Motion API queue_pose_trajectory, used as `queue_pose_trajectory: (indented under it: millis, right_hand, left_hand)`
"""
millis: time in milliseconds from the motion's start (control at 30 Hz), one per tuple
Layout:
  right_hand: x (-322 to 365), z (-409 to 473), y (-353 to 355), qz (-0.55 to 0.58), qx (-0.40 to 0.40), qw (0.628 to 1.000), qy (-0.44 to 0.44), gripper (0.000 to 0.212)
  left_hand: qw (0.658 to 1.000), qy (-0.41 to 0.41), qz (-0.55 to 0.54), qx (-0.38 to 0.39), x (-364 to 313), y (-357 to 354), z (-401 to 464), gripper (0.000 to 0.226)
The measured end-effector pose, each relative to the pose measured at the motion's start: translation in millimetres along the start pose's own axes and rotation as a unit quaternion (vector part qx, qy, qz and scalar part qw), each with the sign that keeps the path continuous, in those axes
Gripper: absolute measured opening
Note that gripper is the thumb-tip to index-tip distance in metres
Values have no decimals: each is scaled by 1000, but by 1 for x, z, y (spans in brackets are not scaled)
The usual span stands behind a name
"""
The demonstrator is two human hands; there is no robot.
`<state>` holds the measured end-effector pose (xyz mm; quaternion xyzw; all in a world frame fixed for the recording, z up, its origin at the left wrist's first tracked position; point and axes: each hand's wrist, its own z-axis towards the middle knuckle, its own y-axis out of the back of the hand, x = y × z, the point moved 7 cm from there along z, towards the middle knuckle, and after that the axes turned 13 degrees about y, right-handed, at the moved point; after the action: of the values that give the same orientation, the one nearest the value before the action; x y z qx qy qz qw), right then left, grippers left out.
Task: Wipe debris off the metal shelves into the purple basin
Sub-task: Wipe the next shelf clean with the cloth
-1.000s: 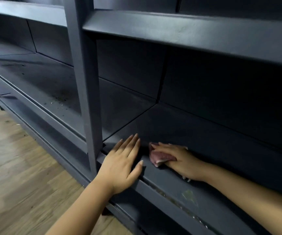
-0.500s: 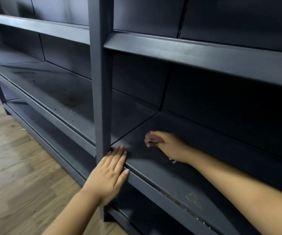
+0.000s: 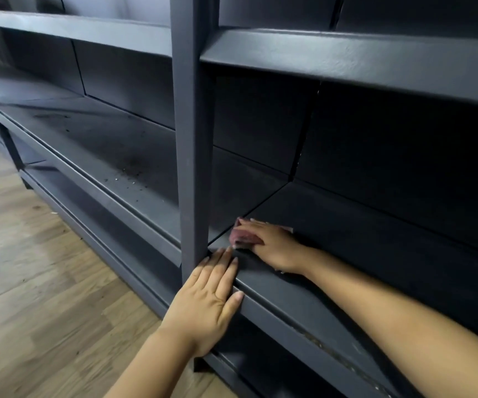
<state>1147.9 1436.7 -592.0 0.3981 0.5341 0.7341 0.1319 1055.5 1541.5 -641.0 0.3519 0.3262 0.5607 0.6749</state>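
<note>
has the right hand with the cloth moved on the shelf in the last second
Yes. The right hand and cloth went back, then returned toward the upright post.

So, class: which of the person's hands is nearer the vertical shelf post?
Left. The left hand lies flat on the shelf's front edge, fingertips right at the foot of the post. The right hand presses a pinkish cloth further right, apart from the post.

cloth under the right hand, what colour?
Pinkish-red, a dull maroon, with a pale edge. The cloth shows best in the head view, under the right hand.
</note>
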Motion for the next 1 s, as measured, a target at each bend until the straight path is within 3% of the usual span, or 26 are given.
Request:
queue_pose_trajectory:
  millis: [133, 267, 500, 633, 867, 933, 1000]
  right_hand:
    - [9, -60, 4, -17, 35, 998, 55, 44]
    - [7, -101, 13, -29, 82, 995, 39, 48]
    - [30, -46, 16, -3, 1, 1000, -7, 49]
    - [30, -25, -8, -10, 12, 999, -34, 48]
    - [9, -119, 22, -56, 59, 996, -37, 50]
    - [2, -150, 33, -79, 90, 991, -54, 51]
    - [-2, -173, 42, -102, 114, 985, -76, 52]
  left_hand:
    - [1000, 9, 6, 1, 0, 1, -1, 55]
    - [1000, 11, 3, 3, 0, 4, 0, 55]
    - [1000, 12, 7, 21, 1, 3, 1, 54]
    - [998, 10, 15, 53, -1, 7, 2, 59]
    - [995, 15, -33, 88, 1, 5, -1, 56]
    - [993, 21, -47, 106, -3, 7, 0, 65]
    - [995, 4, -76, 71, -7, 9, -1, 87]
